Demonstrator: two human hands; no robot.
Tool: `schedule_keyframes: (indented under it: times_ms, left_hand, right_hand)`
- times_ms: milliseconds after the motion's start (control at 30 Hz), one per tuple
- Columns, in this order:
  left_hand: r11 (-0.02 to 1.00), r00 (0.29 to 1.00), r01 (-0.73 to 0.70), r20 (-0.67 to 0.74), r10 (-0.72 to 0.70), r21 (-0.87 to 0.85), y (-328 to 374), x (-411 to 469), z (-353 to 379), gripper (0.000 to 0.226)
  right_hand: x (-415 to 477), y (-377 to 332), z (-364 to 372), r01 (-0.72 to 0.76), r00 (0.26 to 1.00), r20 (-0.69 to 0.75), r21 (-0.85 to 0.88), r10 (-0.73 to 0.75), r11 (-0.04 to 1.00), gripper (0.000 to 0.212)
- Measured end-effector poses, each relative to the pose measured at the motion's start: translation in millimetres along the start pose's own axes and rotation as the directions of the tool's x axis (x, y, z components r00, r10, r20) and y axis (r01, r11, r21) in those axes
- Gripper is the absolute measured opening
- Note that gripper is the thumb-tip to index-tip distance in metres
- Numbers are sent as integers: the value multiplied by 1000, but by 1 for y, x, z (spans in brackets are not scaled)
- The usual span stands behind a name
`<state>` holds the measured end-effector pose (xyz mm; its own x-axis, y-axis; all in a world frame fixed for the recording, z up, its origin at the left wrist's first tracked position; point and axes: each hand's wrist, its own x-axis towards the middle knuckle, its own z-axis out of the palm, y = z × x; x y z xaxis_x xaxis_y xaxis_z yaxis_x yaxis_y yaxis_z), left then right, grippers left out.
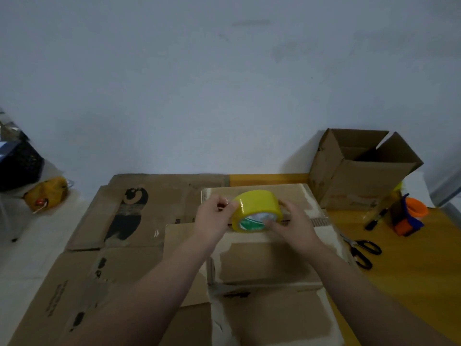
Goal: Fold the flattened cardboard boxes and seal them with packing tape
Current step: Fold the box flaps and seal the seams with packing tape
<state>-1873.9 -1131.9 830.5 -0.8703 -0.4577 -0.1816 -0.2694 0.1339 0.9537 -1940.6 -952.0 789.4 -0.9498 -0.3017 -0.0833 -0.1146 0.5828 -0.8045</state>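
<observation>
Fingers [225,204] of the left hand [214,218] are pinched together at the left side of the yellow tape roll [257,211], right at its rim; whether they hold the loose end of the tape is too small to tell; the right hand [293,222] grips the roll from the right, with its thumb pressed on the green and white core and its other fingers curled round the far side; the roll stands on its edge, held just above the folded box [269,260], over the gap where the top flaps meet; this box sits at the middle of the worktop, near its front edge, and its flaps have pale torn patches; flat cardboard sheets [112,236] lie to its left, and they reach past the left edge of the worktop; one sheet has a dark printed figure on it; black scissors [363,249] lie on the bare wood just right of the box; a blue and orange tape holder [405,218] stands near the right edge, with a dark pen [374,222] beside it; an open box [361,168] stands at the back right corner, flaps up, against the wall; a yellow bag [47,193] sits off to the left, past the cardboard.
</observation>
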Motion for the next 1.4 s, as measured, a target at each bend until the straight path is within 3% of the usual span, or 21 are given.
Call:
schedule_keyframes:
  times_ms: [67, 167, 233, 300, 367, 500, 567, 633, 700, 733, 800, 867, 1000, 1167, 1400]
  left_hand:
    - [998, 997, -64, -36, 64, 3, -2, -3, -10, 20]
    - [987, 990, -117, -95, 106, -115, 0, -6, -21, 17]
    - [972, 992, -98, -96, 79, -214, 6, -9, -25, 16]
    - [957, 995, -79, -88, 56, -279, 10, -11, -27, 18]
    - [951, 995, -69, -95, 42, -302, 10, -10, -28, 17]
    - [966, 1000, 4, 1, -4, -260, 15, -11, -32, 15]
    - [971, 1000, 6, 18, -2, -240, 22, -8, -41, 14]
    - [978, 999, -13, -35, 6, -206, 24, 0, -59, 14]
    - [985, 995, 16, -91, -32, -171, 18, 8, -81, 13]
    - [989, 993, 44, -99, -58, -143, 14, 10, -89, 12]
    - [992, 990, 102, -90, -108, -77, 4, 9, -93, 11]
    - [988, 982, 141, -117, -147, -56, -6, 6, -90, 13]
    - [978, 966, 197, -156, -206, -69, -26, 5, -87, 12]
    - [951, 932, 308, -192, -308, -30, -54, 6, -80, 12]
    - [950, 935, 313, -170, -312, -20, -74, 16, -79, 13]
  right_hand:
    - [-2, -7, 3, 0, 998, 61, 242, -15, 970, 56]
    - [-8, -28, 7, 138, 990, -39, 524, -139, 840, 50]
    - [-10, -43, 8, 137, 985, -25, 725, -173, 675, 58]
    - [-11, -56, 10, 9, 981, 80, 892, -177, 452, 70]
    - [-12, -68, 14, -71, 987, 113, 946, -117, 315, 68]
    - [-9, -83, 20, -106, 986, 55, 935, 157, 338, 48]
    - [-7, -92, 10, -70, 992, 6, 859, 126, 506, 37]
    - [-2, -98, -8, 42, 995, -93, 669, 28, 742, 39]
    - [5, -97, -27, 183, 979, -132, 230, -156, 956, 48]
    - [8, -96, -34, 222, 970, -101, -16, -223, 975, 46]
    - [14, -94, -39, 234, 969, -14, -256, -246, 938, 33]
    - [16, -100, -35, 240, 971, 69, -314, -230, 919, 21]
    - [22, -111, -15, 350, 937, 207, -562, -283, 749, 17]
    - [29, -106, 20, 388, 920, 319, -654, -228, 649, 21]
    - [34, -107, 36, 441, 897, 338, -725, -286, 529, 26]
